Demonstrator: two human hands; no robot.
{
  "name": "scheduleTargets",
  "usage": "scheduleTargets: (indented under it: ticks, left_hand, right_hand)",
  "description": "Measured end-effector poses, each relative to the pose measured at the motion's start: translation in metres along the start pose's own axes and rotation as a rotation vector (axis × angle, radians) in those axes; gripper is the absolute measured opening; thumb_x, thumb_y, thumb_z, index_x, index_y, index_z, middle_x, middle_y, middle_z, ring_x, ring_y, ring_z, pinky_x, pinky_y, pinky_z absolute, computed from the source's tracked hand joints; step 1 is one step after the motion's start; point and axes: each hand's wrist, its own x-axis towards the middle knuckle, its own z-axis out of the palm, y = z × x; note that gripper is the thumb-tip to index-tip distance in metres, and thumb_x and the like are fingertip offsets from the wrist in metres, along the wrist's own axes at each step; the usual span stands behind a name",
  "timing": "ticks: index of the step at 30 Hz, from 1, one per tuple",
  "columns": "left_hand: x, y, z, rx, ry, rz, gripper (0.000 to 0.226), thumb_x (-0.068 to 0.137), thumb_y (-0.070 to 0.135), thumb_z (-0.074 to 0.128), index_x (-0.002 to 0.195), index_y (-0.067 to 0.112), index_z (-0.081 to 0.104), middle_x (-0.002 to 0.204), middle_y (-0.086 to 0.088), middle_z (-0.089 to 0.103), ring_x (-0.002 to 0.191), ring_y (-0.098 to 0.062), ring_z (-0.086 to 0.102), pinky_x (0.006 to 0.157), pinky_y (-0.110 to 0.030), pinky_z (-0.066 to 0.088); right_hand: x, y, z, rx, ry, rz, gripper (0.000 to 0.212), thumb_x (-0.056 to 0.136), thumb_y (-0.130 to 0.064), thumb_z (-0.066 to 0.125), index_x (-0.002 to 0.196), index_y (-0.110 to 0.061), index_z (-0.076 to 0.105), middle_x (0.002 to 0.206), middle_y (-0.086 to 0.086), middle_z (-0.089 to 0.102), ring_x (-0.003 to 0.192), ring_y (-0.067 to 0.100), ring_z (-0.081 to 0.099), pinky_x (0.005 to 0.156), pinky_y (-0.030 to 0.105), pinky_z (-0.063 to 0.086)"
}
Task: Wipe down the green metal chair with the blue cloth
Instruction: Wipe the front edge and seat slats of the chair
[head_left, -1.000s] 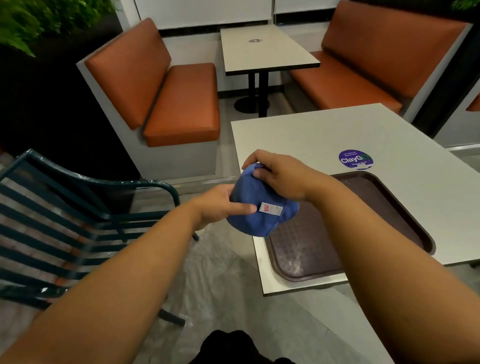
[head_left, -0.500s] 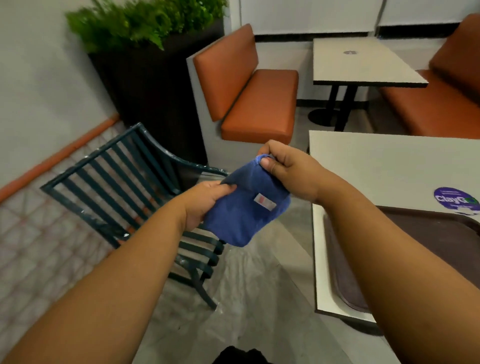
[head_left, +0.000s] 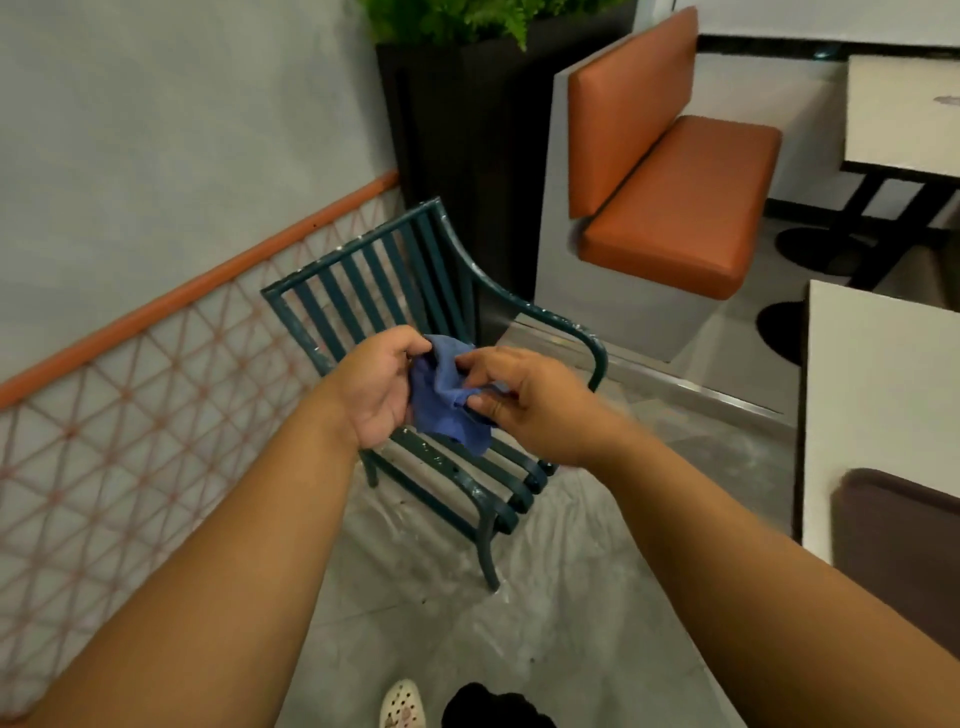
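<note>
Grey wall, orange rail and lattice panelling fill the left of the frame as a person stands over the green metal chair (head_left: 415, 291) at centre, its slatted seat and back speckled with pale flecks. Held above the seat, not touching it, is the blue cloth (head_left: 447, 400), bunched between both hands. The left hand (head_left: 382, 389) curls round the cloth's left side; the right hand (head_left: 524, 395) pinches its right edge between thumb and fingertips. An orange bench (head_left: 670, 208) sits at upper right, a pale worktop (head_left: 883, 395) with a brown tray (head_left: 904, 525) at right edge, a dark planter (head_left: 457, 130) behind the chair.

The step looks like readying the cloth before the first wipe. Doing it well likely means folding it into a flat pad rather than a wad, then starting at the top rail and working down each slat, so loosened grime falls onto parts not yet cleaned. The gaps between slats will probably need the cloth's edge.
</note>
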Motion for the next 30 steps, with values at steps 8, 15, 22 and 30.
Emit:
scheduleTargets:
  ticks: [8,15,22,30]
  left_hand:
    - [0.015,-0.003,-0.092,0.386,0.141,0.036,0.015,0.080,-0.001,0.057,0.088,0.010,0.062,0.087,-0.013,0.064,0.085,-0.025,0.059,0.075,-0.039,0.047]
    - [0.040,0.027,-0.127,0.102,-0.218,0.004,0.017,0.075,0.002,0.046,0.080,0.009,0.061,0.081,-0.009,0.059,0.076,-0.020,0.058,0.070,-0.032,0.048]
    - [0.078,0.027,-0.145,0.538,-0.085,0.037,0.026,0.085,0.002,0.050,0.100,0.019,0.064,0.101,-0.009,0.067,0.088,-0.022,0.060,0.078,-0.039,0.050]
    - [0.122,-0.032,-0.126,0.417,-0.199,-0.034,0.037,0.089,0.001,0.060,0.113,0.030,0.057,0.102,-0.006,0.061,0.098,-0.020,0.061,0.093,-0.040,0.051]
  right_hand:
    - [0.059,-0.001,0.074,0.333,0.169,0.257,0.016,0.091,-0.024,0.063,0.107,-0.023,0.063,0.108,-0.004,0.063,0.101,0.012,0.058,0.082,0.020,0.049]
    - [0.097,0.034,0.109,1.685,-0.061,0.696,0.082,0.084,-0.073,0.040,0.143,-0.017,0.045,0.145,0.014,0.047,0.133,0.035,0.044,0.115,0.051,0.028]
    - [0.112,0.036,0.144,1.923,-0.101,0.540,0.065,0.096,-0.048,0.045,0.145,-0.006,0.041,0.147,0.023,0.040,0.135,0.037,0.038,0.116,0.049,0.026]
    - [0.063,0.086,0.158,2.094,0.106,0.622,0.082,0.092,-0.066,0.038,0.145,-0.002,0.039,0.148,0.027,0.036,0.139,0.040,0.034,0.115,0.051,0.025]
